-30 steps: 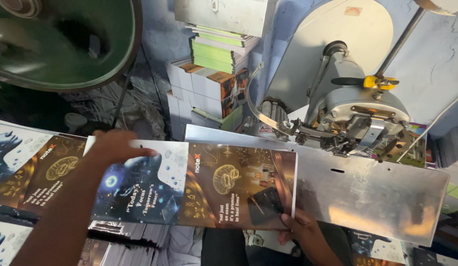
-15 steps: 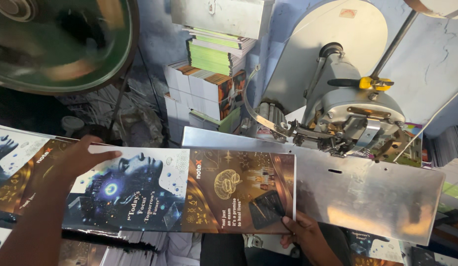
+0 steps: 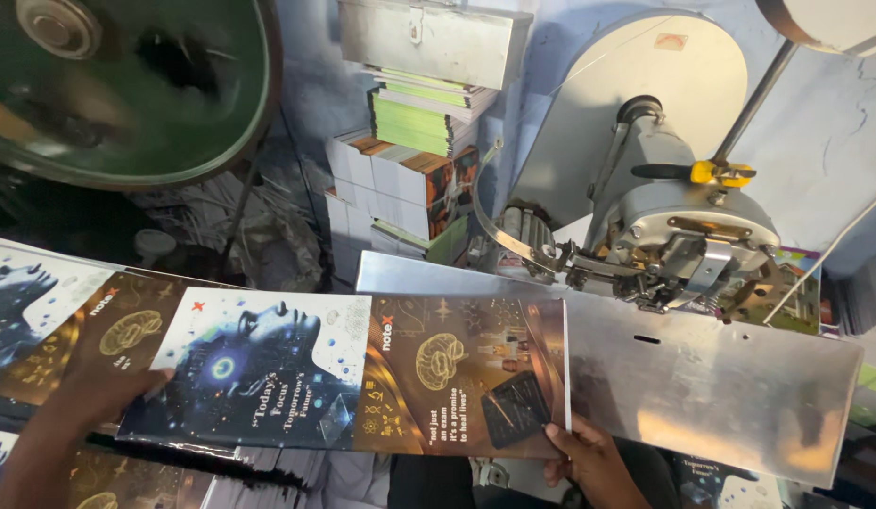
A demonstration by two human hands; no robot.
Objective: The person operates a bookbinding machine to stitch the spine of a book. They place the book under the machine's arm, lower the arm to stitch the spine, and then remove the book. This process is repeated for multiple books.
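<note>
An opened booklet cover [image 3: 362,372], dark blue on its left half and brown-gold on its right half, lies flat over the shiny metal saddle plate [image 3: 720,377] of a stitching machine. My right hand [image 3: 584,452] grips the cover's lower right corner from below. My left hand [image 3: 98,391] rests at the cover's lower left edge, fingers on it, above a pile of the same covers [image 3: 51,330]. The machine's stitching head [image 3: 683,254] hangs just right of the cover's right edge.
A large green flywheel [image 3: 127,85] fills the upper left. Stacks of bound booklets [image 3: 409,160] stand at the back centre under a metal box [image 3: 433,38]. A big pale disc guard [image 3: 645,85] rises behind the stitching head. More printed covers lie at the lower left.
The cover has slid right along the metal plate. My left hand has drawn back from the top of the sheet to its lower left edge. The right hand kept its grip.
</note>
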